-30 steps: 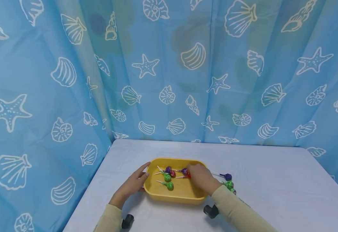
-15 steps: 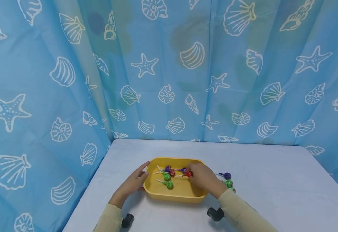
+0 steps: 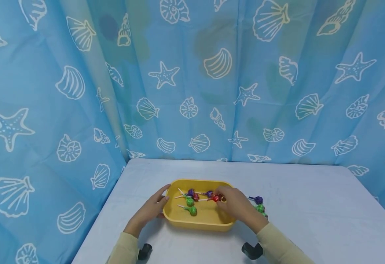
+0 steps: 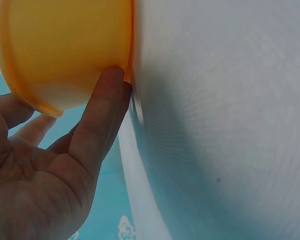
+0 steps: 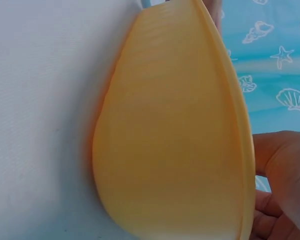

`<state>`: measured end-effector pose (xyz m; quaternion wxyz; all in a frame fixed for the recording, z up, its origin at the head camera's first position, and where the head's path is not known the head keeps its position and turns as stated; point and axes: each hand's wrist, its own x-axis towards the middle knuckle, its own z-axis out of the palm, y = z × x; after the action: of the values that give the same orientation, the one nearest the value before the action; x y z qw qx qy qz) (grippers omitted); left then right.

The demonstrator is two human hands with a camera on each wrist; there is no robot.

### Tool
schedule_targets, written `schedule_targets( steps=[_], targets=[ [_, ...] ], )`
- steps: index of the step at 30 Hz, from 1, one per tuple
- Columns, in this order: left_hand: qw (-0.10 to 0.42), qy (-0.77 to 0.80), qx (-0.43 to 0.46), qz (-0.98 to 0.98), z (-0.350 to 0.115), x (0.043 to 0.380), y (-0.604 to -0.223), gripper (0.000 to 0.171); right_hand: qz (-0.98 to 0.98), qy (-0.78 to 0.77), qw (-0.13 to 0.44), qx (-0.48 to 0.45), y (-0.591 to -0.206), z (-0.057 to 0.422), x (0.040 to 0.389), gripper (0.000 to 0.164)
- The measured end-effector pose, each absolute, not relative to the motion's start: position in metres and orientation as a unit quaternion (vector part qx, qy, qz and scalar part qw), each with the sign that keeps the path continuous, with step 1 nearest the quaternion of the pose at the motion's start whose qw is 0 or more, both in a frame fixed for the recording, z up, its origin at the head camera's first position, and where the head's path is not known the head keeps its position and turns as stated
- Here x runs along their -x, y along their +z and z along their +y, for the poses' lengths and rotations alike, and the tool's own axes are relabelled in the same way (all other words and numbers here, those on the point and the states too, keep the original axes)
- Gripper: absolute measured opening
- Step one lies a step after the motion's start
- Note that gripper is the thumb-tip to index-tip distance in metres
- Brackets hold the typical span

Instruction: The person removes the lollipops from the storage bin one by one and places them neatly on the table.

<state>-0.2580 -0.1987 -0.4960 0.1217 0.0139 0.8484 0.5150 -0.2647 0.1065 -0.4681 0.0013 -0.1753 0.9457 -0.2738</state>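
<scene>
A yellow tray (image 3: pixel 199 223) stands on the white table with several wrapped lollipops inside. My left hand (image 3: pixel 151 209) holds its left end; in the left wrist view the thumb is at the rim and the fingers (image 4: pixel 92 120) lie along the outer wall. Over the tray's right end is my right hand (image 3: pixel 233 203), index finger and thumb parted around the head of a red lollipop (image 3: pixel 216 198). A purple lollipop (image 3: pixel 209 194) lies just behind it. Green lollipops (image 3: pixel 192 211) and another purple one (image 3: pixel 190 192) sit farther left. In the right wrist view the tray wall (image 5: pixel 175 125) hides the fingertips.
Right of the tray, a purple lollipop (image 3: pixel 257 200) and a green lollipop (image 3: pixel 261 208) lie on the table (image 3: pixel 311 205), partly behind the right hand. A blue curtain (image 3: pixel 192 73) with shell prints hangs behind and at the left.
My right hand and forearm have shifted slightly right, the thumb and index finger have parted, and more of the red lollipop's head shows. My left hand stays on the tray.
</scene>
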Motion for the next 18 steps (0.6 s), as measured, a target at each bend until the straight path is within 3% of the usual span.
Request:
schedule_targets(
  steps=[18],
  targets=[
    [0.119,0.510,-0.013,0.852,-0.197,0.258,-0.496,0.055,0.931,-0.298,-0.081,0.193,-0.471,0.114,0.251,0.019]
  ],
)
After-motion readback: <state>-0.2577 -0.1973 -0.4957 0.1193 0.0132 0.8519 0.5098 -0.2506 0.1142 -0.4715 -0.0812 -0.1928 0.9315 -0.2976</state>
